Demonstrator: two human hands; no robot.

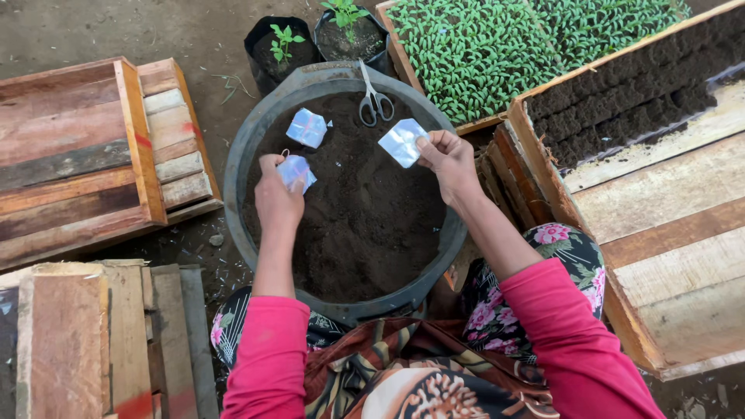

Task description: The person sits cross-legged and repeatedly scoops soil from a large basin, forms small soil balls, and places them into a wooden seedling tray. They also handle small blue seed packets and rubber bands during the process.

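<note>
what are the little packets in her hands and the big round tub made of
The packets look like thin glossy foil or plastic film: crinkled, silvery-blue, reflective. The tub seems moulded dark grey plastic or rubber, matte, with a smooth rolled rim.

Seedling tray [535, 46], wooden-framed, dense with green sprouts, at one o'clock; beside it toward three o'clock, a wooden tray [621, 101] of dark soil blocks and bare plank boxes [675, 248] below. Two black grow bags [283, 46], each with a small green seedling, at twelve o'clock, touching the rim of the round dark tub [248, 147]; scissors [374, 99] with pale handles lying on the tub's soil at its far edge. Stacked wooden crates [85, 155] at nine o'clock, more planks [101, 341] at seven o'clock, all on dirt ground [178, 31].
</note>
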